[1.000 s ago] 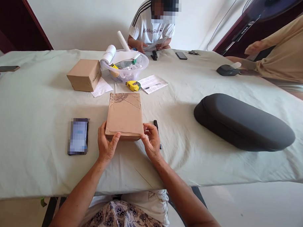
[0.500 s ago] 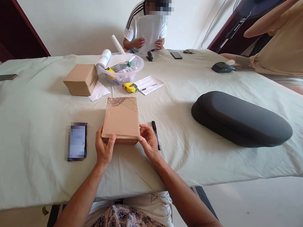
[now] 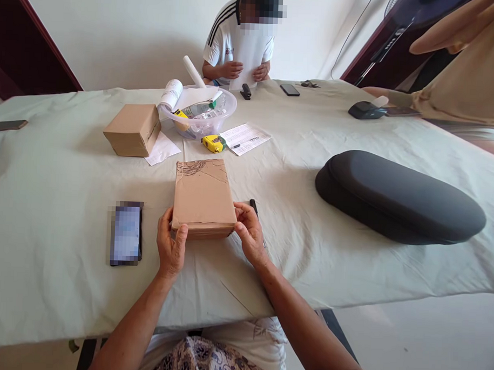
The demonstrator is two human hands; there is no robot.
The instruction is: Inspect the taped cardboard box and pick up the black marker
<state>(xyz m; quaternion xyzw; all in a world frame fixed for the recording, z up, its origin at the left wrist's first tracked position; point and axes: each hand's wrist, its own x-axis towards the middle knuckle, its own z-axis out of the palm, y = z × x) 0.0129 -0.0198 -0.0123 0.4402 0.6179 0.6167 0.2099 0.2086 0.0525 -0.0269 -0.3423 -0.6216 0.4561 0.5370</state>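
Observation:
A brown cardboard box (image 3: 204, 197) lies on the cloth-covered table in front of me, with dark curved pen lines on its far left corner. My left hand (image 3: 172, 244) grips its near left corner, thumb on the front edge. At the near right corner, my right hand (image 3: 248, 231) closes on the box with thumb and fingers. A black marker (image 3: 253, 205) lies just beyond my right hand, which partly hides it. To the left of the box rests a phone (image 3: 126, 233) with its screen lit and blurred.
Behind the box stand a second cardboard box (image 3: 132, 130), a plastic basin (image 3: 229, 111) of odds and ends, a yellow tape measure (image 3: 213, 144) and a printed sheet (image 3: 248, 137). A long dark case (image 3: 400, 196) lies right. Across the table, a person holds paper (image 3: 245, 58); another person stands right.
The box and my right hand have shifted slightly right, and the right hand now covers more of the marker. The person opposite has moved the paper a little.

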